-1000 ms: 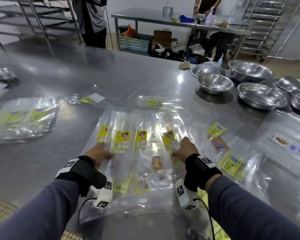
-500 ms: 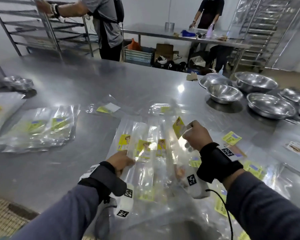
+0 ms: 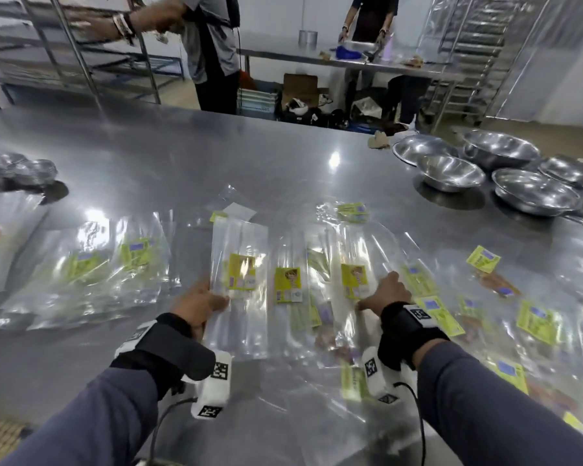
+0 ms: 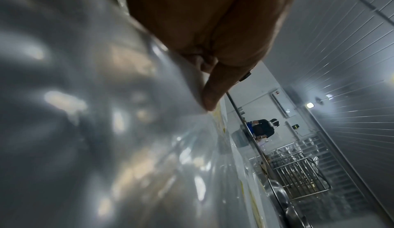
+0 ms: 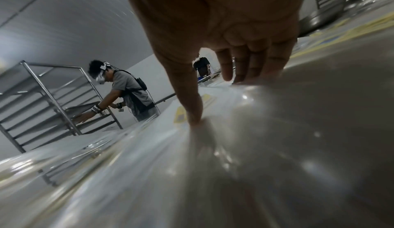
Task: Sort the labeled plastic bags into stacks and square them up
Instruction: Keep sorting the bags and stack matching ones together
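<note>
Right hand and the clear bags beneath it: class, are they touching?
Touching. The right wrist view shows the right hand with its fingertips pressed on the clear bags.

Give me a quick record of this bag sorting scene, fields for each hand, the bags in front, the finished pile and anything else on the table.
left hand: holds the near left edge of a clear plastic bag with a yellow label
right hand: fingers straight, pressing on clear labelled bags
stack: clear bags with yellow-green labels, far left
surface: steel table
other: steel mixing bowls, far right
</note>
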The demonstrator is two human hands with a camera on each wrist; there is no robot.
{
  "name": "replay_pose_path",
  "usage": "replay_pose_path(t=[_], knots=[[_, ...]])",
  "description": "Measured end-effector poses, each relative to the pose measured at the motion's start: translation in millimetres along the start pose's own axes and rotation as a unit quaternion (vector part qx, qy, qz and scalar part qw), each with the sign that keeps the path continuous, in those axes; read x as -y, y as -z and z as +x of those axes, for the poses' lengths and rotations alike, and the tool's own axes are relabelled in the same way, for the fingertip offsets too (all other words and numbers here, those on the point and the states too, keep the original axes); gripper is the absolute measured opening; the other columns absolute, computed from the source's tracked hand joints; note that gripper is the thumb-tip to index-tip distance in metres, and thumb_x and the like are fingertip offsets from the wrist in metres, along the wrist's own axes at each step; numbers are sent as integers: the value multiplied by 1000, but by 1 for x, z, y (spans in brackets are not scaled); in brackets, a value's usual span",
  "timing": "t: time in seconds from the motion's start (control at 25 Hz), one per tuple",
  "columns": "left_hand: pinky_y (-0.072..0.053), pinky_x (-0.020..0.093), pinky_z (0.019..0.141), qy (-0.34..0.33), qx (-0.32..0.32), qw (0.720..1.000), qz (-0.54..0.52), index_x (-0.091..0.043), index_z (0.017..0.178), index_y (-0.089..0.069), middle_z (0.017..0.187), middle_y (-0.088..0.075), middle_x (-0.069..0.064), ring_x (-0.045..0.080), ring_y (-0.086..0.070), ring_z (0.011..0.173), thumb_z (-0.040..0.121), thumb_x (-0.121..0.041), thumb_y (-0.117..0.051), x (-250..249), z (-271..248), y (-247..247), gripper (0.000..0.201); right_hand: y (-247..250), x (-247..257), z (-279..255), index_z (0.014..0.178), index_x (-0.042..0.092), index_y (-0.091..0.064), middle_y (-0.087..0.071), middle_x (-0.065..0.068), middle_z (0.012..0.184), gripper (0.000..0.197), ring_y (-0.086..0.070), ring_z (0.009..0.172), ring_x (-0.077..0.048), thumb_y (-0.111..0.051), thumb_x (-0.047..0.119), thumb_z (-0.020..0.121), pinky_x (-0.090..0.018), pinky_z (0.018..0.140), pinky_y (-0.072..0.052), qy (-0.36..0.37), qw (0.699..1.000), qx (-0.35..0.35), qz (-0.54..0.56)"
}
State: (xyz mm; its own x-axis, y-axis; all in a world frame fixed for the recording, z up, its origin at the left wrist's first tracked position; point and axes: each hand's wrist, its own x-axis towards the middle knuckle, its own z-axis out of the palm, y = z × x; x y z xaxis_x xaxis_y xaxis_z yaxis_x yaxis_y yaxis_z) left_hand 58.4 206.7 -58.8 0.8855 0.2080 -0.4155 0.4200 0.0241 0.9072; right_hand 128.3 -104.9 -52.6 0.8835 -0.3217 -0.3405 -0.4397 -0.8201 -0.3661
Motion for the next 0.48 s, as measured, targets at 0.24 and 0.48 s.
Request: replay_pose_path(t=[0.24,0.48], knots=[[-46,45,89,28,23,999,12,5,112,-53,97,-61,24,31,-56,90,86,17,-48,11,18,6,29,11,14,-5,117,-2,-52,-57,-21,122,37,-55,112,-34,-63,9,84,-31,82,-44,38,999,-28,-27],[-43,51,96,31,33,997,61,5,116,-50,102,-59,25,33,-55,94,82,17,-54,17,36,11,36,36,62,-28,91,5,-59,-60,-20,99,6,-60,100,-34,-58,3,85,-39,83,-49,125,982,-55,129]])
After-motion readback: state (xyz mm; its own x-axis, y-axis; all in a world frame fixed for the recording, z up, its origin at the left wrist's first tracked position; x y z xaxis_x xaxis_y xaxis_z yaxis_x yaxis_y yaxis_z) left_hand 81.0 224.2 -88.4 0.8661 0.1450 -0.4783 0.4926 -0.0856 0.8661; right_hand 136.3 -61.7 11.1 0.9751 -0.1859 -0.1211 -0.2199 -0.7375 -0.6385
